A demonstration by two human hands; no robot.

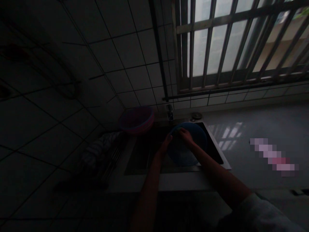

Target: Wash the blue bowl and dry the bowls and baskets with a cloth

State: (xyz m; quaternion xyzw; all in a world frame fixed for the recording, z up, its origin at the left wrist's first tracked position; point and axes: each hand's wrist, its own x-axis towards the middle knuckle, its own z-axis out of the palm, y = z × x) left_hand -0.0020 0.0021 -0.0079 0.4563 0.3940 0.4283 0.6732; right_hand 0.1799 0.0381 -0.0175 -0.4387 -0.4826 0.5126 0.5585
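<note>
The scene is very dark. A blue plastic colander bowl [187, 149] sits tilted in the sink [145, 154]. My left hand [166, 143] grips its left rim, fingers curled. My right hand [185, 134] rests inside the bowl near its far rim, fingers bent around something small and greenish that I cannot make out. Both forearms reach forward from the bottom of the view.
A pink basin [137, 120] stands on the counter left of the sink. A tap [170, 113] rises behind the sink. A striped cloth [98, 149] lies on a rack at left. Grey countertop [253, 129] extends right under a barred window [229, 42]. Tiled walls surround.
</note>
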